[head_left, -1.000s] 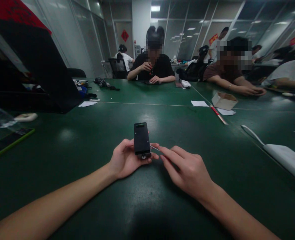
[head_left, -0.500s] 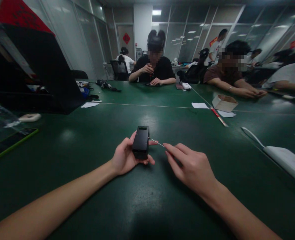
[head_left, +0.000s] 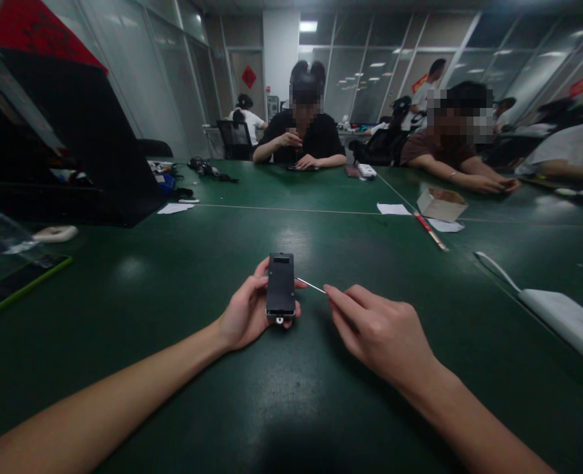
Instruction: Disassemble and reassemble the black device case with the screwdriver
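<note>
A small black rectangular case (head_left: 280,286) with a dark slot near its far end and a small metal loop at its near end rests in my left hand (head_left: 246,311). My left fingers are wrapped round its sides and underneath. From the right, a thin metal rod (head_left: 311,285) reaches the case's right edge; whether its tip touches is hard to see. My right hand (head_left: 381,332) pinches this rod between thumb and fingers, and any handle is hidden inside the hand.
A phone with a green edge (head_left: 22,289) and a clear plastic container (head_left: 4,234) lie at left, before a large black box (head_left: 93,145). At right are a white power bank-like block (head_left: 565,322) with a cable and an open carton (head_left: 442,204). People sit across the green table (head_left: 212,250).
The case has tilted in my left hand, so its top face shows more fully and the metal loop at its near end has come into view. My right hand has barely moved.
</note>
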